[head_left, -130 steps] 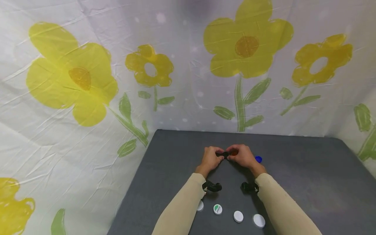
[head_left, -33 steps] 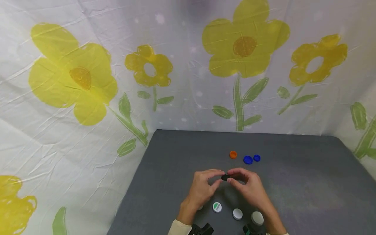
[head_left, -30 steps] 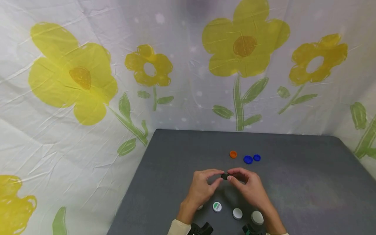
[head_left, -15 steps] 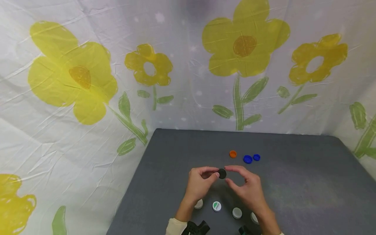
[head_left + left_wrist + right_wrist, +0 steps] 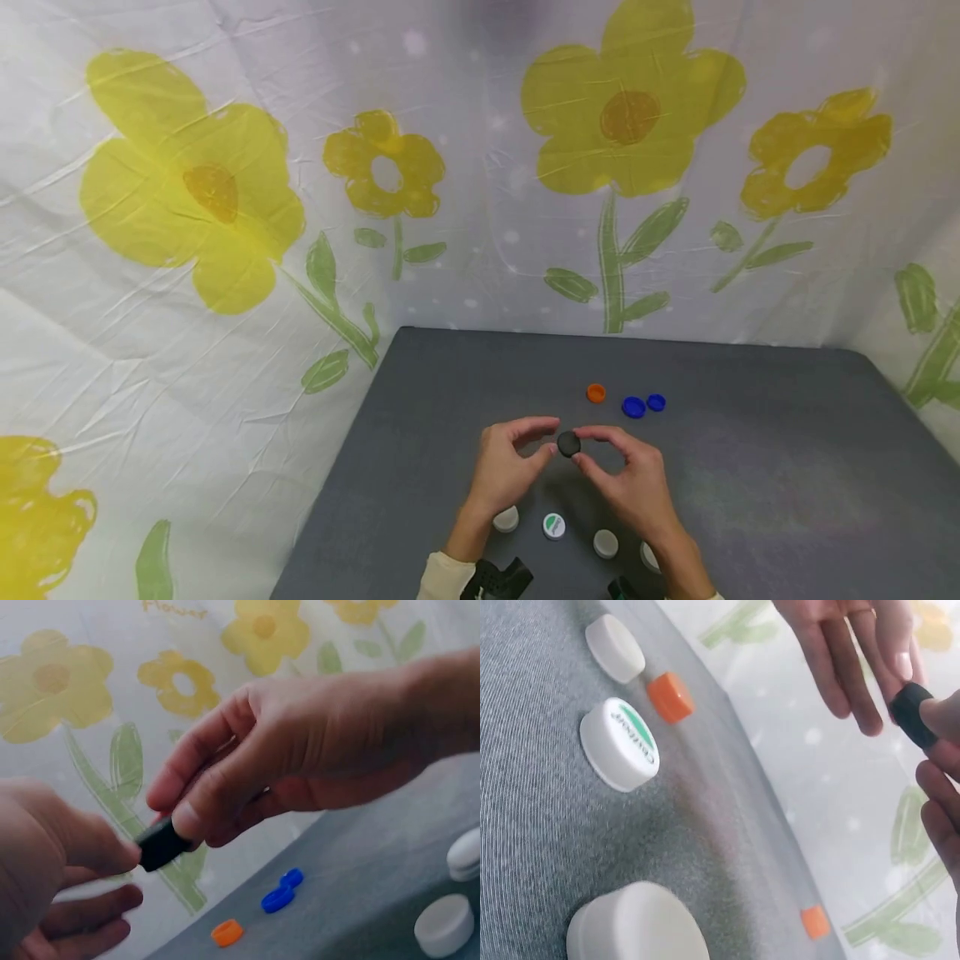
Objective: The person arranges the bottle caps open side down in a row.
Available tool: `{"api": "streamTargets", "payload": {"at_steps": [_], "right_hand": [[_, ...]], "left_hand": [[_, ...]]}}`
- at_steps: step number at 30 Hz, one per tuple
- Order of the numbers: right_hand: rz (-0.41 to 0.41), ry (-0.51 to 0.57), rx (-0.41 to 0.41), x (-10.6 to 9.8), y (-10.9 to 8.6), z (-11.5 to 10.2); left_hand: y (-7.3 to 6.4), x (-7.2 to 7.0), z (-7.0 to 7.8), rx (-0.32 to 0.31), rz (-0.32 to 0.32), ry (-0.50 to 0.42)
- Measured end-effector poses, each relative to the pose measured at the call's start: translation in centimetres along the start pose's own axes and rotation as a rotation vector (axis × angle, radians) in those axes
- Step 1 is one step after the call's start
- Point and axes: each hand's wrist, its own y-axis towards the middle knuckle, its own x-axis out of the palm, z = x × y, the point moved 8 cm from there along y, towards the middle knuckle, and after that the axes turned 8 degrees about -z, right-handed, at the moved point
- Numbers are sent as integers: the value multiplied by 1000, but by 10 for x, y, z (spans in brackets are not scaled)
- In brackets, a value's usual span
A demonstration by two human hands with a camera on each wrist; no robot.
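Note:
A small round black cap [image 5: 568, 443] is up off the table between my two hands. My right hand [image 5: 633, 475] pinches it between thumb and fingers; in the left wrist view the right thumb lies on the black cap [image 5: 163, 845]. My left hand [image 5: 504, 471] is just left of it, thumb and index finger parted. The left fingertips are right at the cap's edge in the right wrist view, where the black cap [image 5: 913, 715] shows side-on; whether they touch it I cannot tell.
Farther back lie an orange cap [image 5: 596, 392] and two blue caps [image 5: 633, 407]. Nearer stand several white caps [image 5: 605, 543], one with a green print [image 5: 553, 526]. A second orange cap [image 5: 670, 697] appears by the white ones in the right wrist view. A flowered curtain hangs behind the table.
Both hands have come nearer from the back of the table, uncovering the orange and blue caps. Half a second ago the left hand pinched the black cap; now the right does, and the left fingers have loosened.

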Motion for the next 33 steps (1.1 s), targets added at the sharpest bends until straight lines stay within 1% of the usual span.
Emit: {"api": "streamTargets", "payload": {"at_steps": [2,5,8,9,11,14,16,18,22,25,29,33], "right_hand": [[-8,22,33,0,0,3],[-33,34,82,2,1,7],[-78,-8,129,6,2,12],[-95,-27,139,8,2,13],[-128,-64,148,12,2,15],[-176,-102,139,19,2,17],[-211,-114,137,23,2,18],[-248,-124,149,29,1,21],[-303,-149,190,38,0,27],[-333,-174,220,44,-1,34],[-362,-195,244,51,-4,41],[-381,-215,234,57,-6,44]], "left_hand": [[1,2,3,35,-29,29],[3,3,8,84,-55,108],[3,3,8,102,-64,204],[3,3,6,100,-71,228],[2,4,2,76,-95,263],[2,7,-6,34,-144,289],[2,10,-11,20,-172,310],[2,13,-15,22,-191,340],[2,19,-23,35,-212,448],[0,23,-28,23,-230,510],[-2,27,-34,-9,-253,549],[-5,30,-41,-41,-277,581]]}}
